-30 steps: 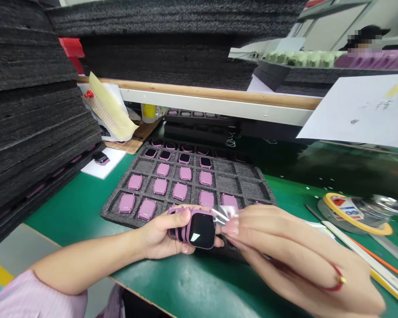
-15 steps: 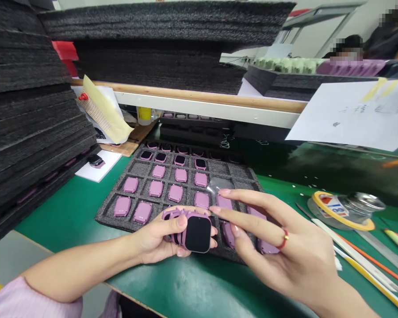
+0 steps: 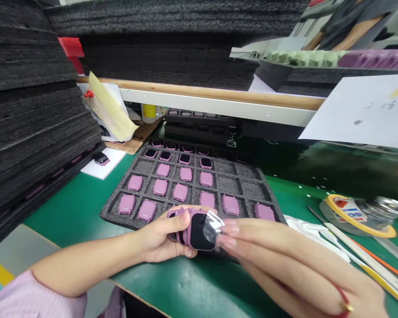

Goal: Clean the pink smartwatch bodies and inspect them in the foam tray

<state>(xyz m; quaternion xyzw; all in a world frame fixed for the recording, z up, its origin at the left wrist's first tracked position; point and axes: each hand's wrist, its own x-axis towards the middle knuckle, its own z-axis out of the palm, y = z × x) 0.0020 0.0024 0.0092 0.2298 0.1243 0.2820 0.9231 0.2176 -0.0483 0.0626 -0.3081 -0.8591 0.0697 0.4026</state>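
My left hand (image 3: 162, 236) is closed around a short stack of purple smartwatch bodies (image 3: 196, 236), thumb on top. The front one shows its black screen to me. Between the fingertips of my right hand (image 3: 285, 256) is a small piece of clear film (image 3: 212, 225), which overlaps the right side of that screen; whether it touches the glass I cannot tell. Behind my hands lies a black foam tray (image 3: 230, 186) with rows of purple watch bodies (image 3: 180, 192), most back side up, several at the far end with dark screens showing.
Foam trays (image 3: 23, 115) are piled high at the left, and more (image 3: 172, 22) sit on the shelf above. A single watch (image 3: 100, 157) rests on a white pad. At the right are a glass jar with a tape roll (image 3: 354, 216) and several long thin tools (image 3: 368, 258).
My right hand has moved from over the tray toward the stack, bringing the clear film to the front screen. Its fingers have drawn together. My left hand keeps its hold.
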